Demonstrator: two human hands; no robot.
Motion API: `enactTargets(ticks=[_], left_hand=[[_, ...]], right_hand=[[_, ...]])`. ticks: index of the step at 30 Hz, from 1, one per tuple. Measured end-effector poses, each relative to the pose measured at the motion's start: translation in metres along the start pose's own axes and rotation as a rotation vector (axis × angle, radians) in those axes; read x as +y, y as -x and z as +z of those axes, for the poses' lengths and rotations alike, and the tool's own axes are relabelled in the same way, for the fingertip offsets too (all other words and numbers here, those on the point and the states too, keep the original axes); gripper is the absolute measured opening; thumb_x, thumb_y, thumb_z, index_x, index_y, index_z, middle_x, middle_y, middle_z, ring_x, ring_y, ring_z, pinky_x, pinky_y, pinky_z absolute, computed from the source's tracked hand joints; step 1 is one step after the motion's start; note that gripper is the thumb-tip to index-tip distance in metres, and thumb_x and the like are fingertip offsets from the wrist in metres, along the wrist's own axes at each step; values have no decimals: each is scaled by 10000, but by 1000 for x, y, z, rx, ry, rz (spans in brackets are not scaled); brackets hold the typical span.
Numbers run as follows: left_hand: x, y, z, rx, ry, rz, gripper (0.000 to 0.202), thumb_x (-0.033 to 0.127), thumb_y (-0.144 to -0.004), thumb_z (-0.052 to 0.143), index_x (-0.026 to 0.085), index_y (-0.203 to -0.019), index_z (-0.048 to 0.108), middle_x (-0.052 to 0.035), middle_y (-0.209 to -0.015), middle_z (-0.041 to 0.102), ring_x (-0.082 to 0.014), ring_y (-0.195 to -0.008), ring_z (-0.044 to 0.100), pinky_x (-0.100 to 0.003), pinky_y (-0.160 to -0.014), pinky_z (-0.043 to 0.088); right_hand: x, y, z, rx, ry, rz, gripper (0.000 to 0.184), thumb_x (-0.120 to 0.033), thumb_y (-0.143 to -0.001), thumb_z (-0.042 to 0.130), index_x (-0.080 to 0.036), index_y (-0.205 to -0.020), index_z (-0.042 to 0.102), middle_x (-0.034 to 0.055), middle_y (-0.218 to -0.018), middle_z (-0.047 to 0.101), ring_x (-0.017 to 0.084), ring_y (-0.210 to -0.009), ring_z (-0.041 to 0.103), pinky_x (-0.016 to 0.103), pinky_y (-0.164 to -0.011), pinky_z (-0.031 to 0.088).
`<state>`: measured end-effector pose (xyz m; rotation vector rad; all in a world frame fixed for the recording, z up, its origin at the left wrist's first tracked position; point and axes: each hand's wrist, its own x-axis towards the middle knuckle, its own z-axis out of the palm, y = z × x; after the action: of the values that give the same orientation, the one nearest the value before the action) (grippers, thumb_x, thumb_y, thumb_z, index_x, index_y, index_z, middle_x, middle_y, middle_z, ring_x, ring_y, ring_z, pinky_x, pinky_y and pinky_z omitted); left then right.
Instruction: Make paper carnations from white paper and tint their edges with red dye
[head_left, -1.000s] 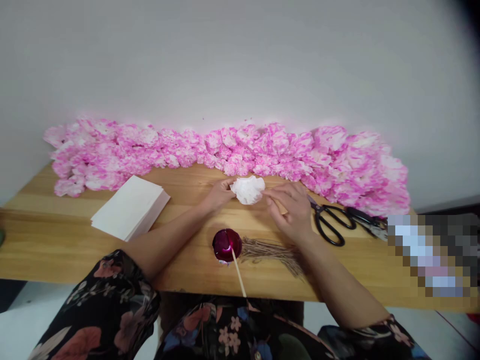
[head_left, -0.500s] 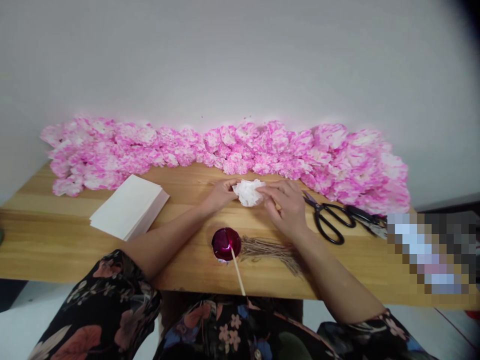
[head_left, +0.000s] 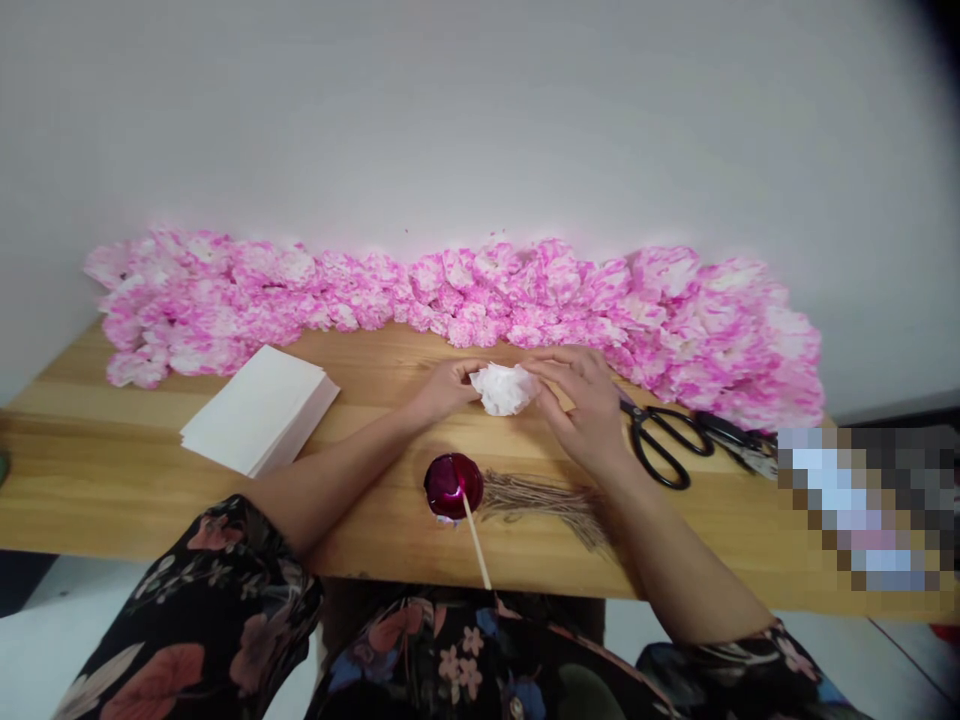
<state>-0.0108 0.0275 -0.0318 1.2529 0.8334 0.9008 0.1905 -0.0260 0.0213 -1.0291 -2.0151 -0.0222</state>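
Note:
A crumpled white paper flower (head_left: 505, 388) lies on the wooden table (head_left: 150, 480) between my hands. My left hand (head_left: 444, 388) pinches its left edge with closed fingers. My right hand (head_left: 583, 402) curls round its right side, fingertips pressing on the paper. Just in front of the hands stands a small cup of dark pink dye (head_left: 453, 486) with a wooden stick (head_left: 477, 545) leaning out of it toward me. A bundle of brown twine pieces (head_left: 547, 500) lies under my right wrist.
A long row of pink-and-white paper flowers (head_left: 465, 300) runs along the wall at the table's back. A stack of white paper sheets (head_left: 259, 412) lies at the left. Black scissors (head_left: 671, 440) lie to the right of my right hand.
Both hands have closed in on the white flower, squeezing it smaller; my right hand moved left and slightly up against it.

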Motion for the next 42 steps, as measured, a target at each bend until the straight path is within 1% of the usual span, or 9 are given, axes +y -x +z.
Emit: enactTargets(ticks=[6, 11, 16, 22, 25, 29, 32, 36, 42], left_hand=[[3, 3, 3, -47, -8, 28, 245, 235, -630, 784, 138, -852, 748, -34, -867, 753, -149, -775, 655, -255, -776, 481], [2, 4, 4, -73, 1, 44, 245, 228, -636, 791, 130, -855, 740, -29, -832, 741, -135, -739, 642, -248, -746, 475], [-3, 3, 4, -62, -21, 37, 259, 268, -640, 806, 140, -853, 736, -32, -853, 742, -134, -744, 645, -246, -732, 478], [-3, 4, 5, -73, -59, 5, 288, 243, -644, 792, 128, -904, 744, -58, -906, 751, -148, -773, 659, -256, -742, 493], [-2, 3, 3, -77, -69, -6, 284, 220, -647, 789, 123, -911, 746, -62, -909, 755, -154, -784, 665, -268, -766, 498], [-1, 0, 0, -33, -25, -6, 322, 206, -627, 802, 122, -933, 750, -69, -960, 765, -178, -855, 682, -295, -842, 501], [-2, -2, -2, -4, 2, -14, 348, 206, -615, 806, 120, -947, 751, -78, -977, 766, -190, -873, 684, -310, -854, 503], [-3, -2, -1, 10, 5, -6, 348, 217, -616, 800, 120, -946, 748, -83, -980, 762, -192, -861, 680, -310, -836, 501], [3, 1, -2, 18, 4, 4, 314, 200, -599, 799, 121, -900, 751, -55, -930, 765, -175, -842, 672, -285, -841, 492]], right_hand=[[-2, -3, 9, -72, 29, -86, 231, -187, -939, 591, -291, -1103, 715, 66, -1160, 712, 252, -1094, 619, 479, -944, 478], [-2, -3, 12, -53, 23, -117, 110, -206, -913, 651, -261, -977, 721, 62, -1124, 732, 249, -1070, 625, 467, -933, 488], [-2, -3, 12, -26, -66, 30, 66, -203, -893, 649, -237, -852, 689, 63, -1062, 736, 243, -1003, 655, 460, -903, 492], [3, 0, 15, 7, -177, 235, 61, -191, -871, 646, -224, -824, 668, 49, -1002, 741, 227, -956, 675, 427, -883, 503], [2, 0, 14, 21, -194, 279, 71, -230, -887, 639, -226, -828, 678, 49, -992, 745, 228, -957, 680, 425, -890, 506], [-5, 0, 6, 74, -189, 228, 107, -257, -931, 596, -249, -984, 689, 46, -1022, 738, 227, -987, 671, 412, -894, 500], [-8, 1, 1, 99, -118, 148, 125, -222, -935, 582, -248, -1001, 684, 39, -947, 732, 219, -896, 661, 389, -817, 491], [-6, 4, 3, 39, -12, 46, 123, -201, -925, 582, -227, -961, 696, 52, -891, 730, 225, -818, 644, 395, -756, 458], [-15, 6, 12, -98, 76, -75, 177, -216, -910, 605, -213, -1050, 714, 55, -894, 727, 233, -831, 622, 400, -741, 413]])
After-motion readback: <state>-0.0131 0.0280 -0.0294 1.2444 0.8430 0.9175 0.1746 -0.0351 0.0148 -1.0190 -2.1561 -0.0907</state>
